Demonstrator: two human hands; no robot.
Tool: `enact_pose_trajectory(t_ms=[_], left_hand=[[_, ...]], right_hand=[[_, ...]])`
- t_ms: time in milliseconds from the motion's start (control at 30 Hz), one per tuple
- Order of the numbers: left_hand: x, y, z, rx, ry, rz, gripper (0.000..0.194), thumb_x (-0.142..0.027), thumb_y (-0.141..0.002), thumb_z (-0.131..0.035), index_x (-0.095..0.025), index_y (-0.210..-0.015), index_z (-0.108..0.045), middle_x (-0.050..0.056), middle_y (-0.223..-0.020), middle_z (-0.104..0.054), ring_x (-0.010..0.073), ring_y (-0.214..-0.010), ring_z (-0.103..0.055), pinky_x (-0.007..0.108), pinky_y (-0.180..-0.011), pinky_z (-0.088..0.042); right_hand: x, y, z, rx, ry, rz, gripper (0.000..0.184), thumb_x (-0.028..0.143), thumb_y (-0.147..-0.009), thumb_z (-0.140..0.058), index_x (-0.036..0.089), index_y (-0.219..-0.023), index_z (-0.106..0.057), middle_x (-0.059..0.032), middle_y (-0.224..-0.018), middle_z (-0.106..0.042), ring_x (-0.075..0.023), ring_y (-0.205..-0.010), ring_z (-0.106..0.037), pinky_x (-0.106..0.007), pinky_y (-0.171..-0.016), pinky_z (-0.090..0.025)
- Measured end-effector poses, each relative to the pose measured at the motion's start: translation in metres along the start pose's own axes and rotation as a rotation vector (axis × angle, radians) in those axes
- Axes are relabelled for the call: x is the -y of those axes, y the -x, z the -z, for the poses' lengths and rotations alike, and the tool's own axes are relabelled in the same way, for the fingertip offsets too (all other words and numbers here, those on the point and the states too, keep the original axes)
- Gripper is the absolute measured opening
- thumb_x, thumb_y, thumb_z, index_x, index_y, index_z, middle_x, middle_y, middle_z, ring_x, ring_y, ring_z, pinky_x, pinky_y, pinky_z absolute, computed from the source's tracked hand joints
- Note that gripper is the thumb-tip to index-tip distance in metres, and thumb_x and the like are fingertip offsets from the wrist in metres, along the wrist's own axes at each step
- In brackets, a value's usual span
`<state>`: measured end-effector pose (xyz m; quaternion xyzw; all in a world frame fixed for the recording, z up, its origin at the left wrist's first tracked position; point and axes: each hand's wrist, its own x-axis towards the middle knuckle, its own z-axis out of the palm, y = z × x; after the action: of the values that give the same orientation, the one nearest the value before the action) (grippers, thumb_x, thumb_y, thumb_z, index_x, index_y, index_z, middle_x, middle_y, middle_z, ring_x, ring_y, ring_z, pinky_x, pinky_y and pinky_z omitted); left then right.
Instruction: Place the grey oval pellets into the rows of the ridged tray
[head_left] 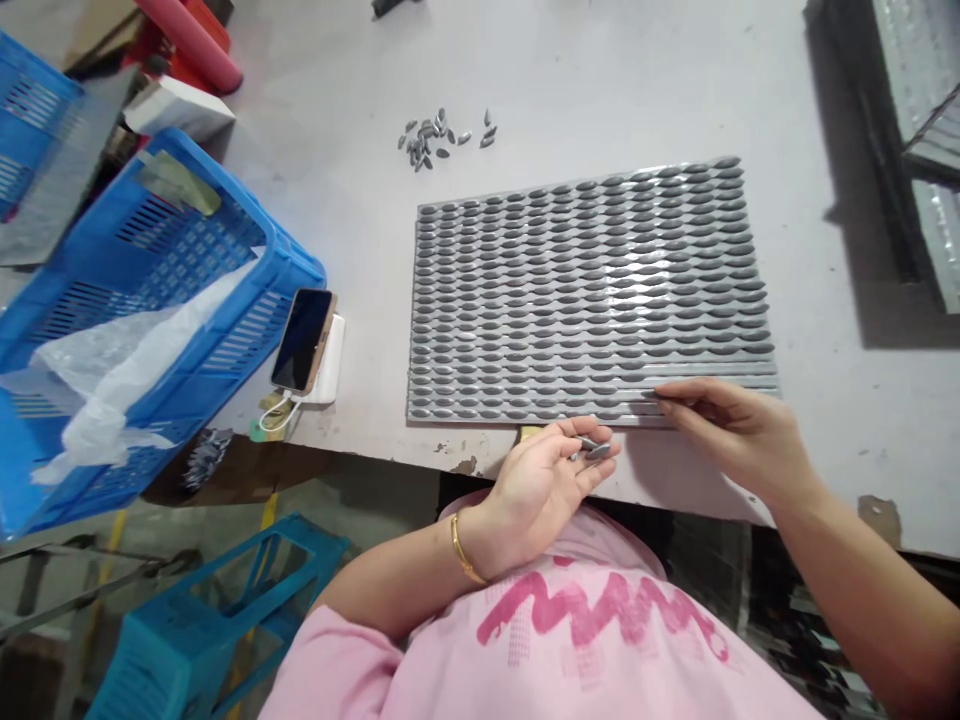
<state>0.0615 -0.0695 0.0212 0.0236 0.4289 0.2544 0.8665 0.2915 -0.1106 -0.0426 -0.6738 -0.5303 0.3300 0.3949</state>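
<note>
Tray [705, 366]: lies flat on the pale table [637, 90], right in front of the person; grey leaf-shaped pieces sit end to end in its rows, most of which are full. Towards the near right corner, bare grooved strips show.
Right hand [757, 430]: over the near right part of the tray, thumb and forefinger pinching one small grey piece [654, 393] at the bare strips; whether that piece touches the tray cannot be told.
Left hand [536, 490]: palm up at the near edge of the tray, fingers loosely curled and not clenched, cradling a few loose pieces [598, 451]; their exact number is hidden.
Wrist: a gold bracelet [461, 550] on the left arm.
Pile [427, 135]: more grey pieces heaped on the table beyond the tray's far left side, a few just to its right.
Blue basket [292, 255]: at the left, tilted, with slotted walls; inside lies a crumpled plastic bag [127, 350], and a yellowish strip [180, 182] hangs at its far end.
Second basket [30, 110]: partly in view at the far left; its contents cannot be made out.
Phone [302, 340]: beside the blue basket, resting on a white block [330, 362], with a white cable [276, 412] at its lower end.
Stool [202, 600]: blue plastic, on the floor below the basket.
</note>
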Motion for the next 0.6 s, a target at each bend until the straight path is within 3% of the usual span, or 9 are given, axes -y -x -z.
enact_pose_trajectory(t_ms=[100,233,433,600], left_hand=[[0.000,0.000,0.000,0.014,-0.003,-0.010,0.019,-0.005,-0.082,-0.056,-0.014,-0.096,-0.066,0.011,-0.108,-0.069,0.0206,-0.108,-0.066,0.041,-0.110,-0.042],[-0.001,0.000,0.000,0.016,-0.058,-0.009,0.016,-0.007,-0.084,-0.063,-0.015,-0.098,-0.062,0.010,-0.107,-0.072,0.0205,-0.104,-0.069,0.042,-0.107,-0.045],[-0.001,-0.002,0.005,0.041,-0.108,-0.005,0.022,-0.021,-0.082,-0.075,-0.015,-0.097,-0.060,0.009,-0.098,-0.073,0.0205,-0.091,-0.072,0.038,-0.094,-0.053],[0.000,-0.005,0.008,0.034,-0.125,0.000,0.030,-0.034,-0.080,-0.079,-0.015,-0.086,-0.057,0.008,-0.090,-0.072,0.0186,-0.084,-0.072,0.033,-0.082,-0.056]], right_hand=[[0.005,-0.005,0.002,-0.002,0.175,0.147,0.013,0.029,-0.089,-0.068,0.024,-0.100,-0.073,-0.0027,-0.092,-0.076,-0.0171,-0.076,-0.070,-0.029,-0.066,-0.056],[0.012,-0.010,0.004,0.000,0.252,0.290,0.008,0.023,-0.091,-0.064,0.023,-0.096,-0.071,-0.0034,-0.092,-0.074,-0.0175,-0.082,-0.069,-0.029,-0.069,-0.054],[0.008,-0.013,0.005,-0.013,0.295,0.311,0.007,0.023,-0.092,-0.063,0.024,-0.096,-0.069,-0.0040,-0.092,-0.073,-0.0193,-0.083,-0.069,-0.032,-0.068,-0.053],[0.006,-0.013,0.006,-0.013,0.305,0.327,0.005,0.024,-0.092,-0.063,0.024,-0.094,-0.068,-0.0039,-0.089,-0.074,-0.0190,-0.080,-0.069,-0.033,-0.069,-0.053]])
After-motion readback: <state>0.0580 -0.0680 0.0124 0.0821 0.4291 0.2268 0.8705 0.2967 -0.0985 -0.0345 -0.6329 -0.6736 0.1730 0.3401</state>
